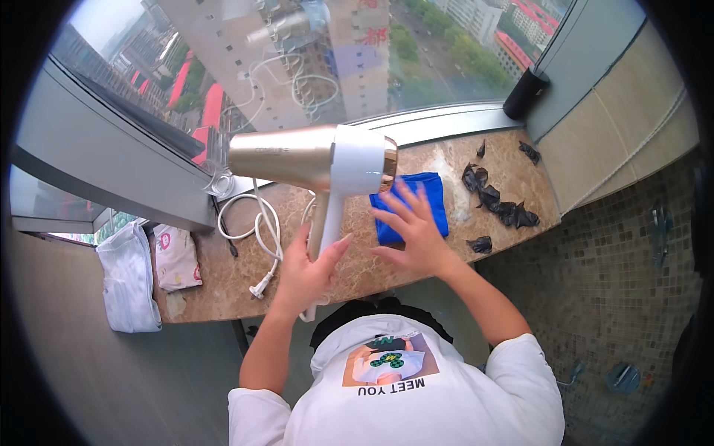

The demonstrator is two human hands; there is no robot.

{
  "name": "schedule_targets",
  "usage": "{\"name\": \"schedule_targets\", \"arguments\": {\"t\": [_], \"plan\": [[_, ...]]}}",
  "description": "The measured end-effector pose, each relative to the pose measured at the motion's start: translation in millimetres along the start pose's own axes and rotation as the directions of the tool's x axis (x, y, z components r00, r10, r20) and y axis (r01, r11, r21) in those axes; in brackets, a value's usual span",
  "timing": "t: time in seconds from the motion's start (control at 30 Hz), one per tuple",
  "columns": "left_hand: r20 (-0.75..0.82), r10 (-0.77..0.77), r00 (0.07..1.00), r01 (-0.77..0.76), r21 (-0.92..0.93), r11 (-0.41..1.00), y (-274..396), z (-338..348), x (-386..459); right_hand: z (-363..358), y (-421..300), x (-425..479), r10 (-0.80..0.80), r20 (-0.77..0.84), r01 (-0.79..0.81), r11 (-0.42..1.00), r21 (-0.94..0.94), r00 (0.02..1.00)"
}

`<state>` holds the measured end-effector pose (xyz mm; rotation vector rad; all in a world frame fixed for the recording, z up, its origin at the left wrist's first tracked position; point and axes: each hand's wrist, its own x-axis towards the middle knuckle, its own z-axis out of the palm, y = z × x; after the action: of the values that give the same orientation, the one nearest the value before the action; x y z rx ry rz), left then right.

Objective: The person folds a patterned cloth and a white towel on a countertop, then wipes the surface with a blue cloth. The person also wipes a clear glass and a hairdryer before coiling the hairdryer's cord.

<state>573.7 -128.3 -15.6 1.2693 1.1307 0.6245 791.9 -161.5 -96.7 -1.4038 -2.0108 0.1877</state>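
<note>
My left hand (pixel 307 273) grips the handle of a gold and white hair dryer (pixel 290 156), its nozzle pointing left. A white power cord (pixel 273 223) lies in loops on the brown marble counter (pixel 217 301), with its plug (pixel 258 290) near the front edge. Slightly blurred, my right hand (pixel 410 234) is spread with nothing in it, over the near part of a folded blue cloth (pixel 435 195) and to the right of the dryer.
Several crumpled black plastic pieces (pixel 491 198) lie on the counter's right. A black cylinder (pixel 526 95) stands by the window frame. At the left end are a folded white towel (pixel 129 279) and a folded patterned cloth (pixel 177 259). Window glass (pixel 413 61) rises behind the counter.
</note>
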Motion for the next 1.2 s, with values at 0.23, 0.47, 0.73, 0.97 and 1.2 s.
{"name": "schedule_targets", "arguments": {"t": [0.23, 0.47, 0.73, 0.97, 1.2], "plan": [[-0.071, 0.001, 0.997, 0.006, 0.098, 0.995, 9, 3, -3, 32, 60, -27, 0.152, 0.105, -0.121, 0.960, -0.254, 0.983], [-0.151, 0.107, 0.983, -0.081, 0.167, 0.983, -5, 12, -1, -15, 7, 3, 0.825, -0.269, -0.171, 0.396, 0.902, 0.496], [-0.191, 0.341, 0.920, -0.276, 0.301, 0.913, -6, 46, 6, -22, -57, 73, -0.006, -0.319, 0.044, 0.993, 0.112, 0.948], [-0.186, 0.317, 0.930, -0.216, 0.421, 0.881, -1, 37, -8, -16, -21, 105, -0.047, -0.570, 0.084, 0.996, 0.040, 0.820], [-0.166, 0.400, 0.902, -0.260, 0.531, 0.807, -10, 25, -26, -61, -50, 129, 0.565, -0.010, -0.440, 0.652, 0.618, 0.825]]}}
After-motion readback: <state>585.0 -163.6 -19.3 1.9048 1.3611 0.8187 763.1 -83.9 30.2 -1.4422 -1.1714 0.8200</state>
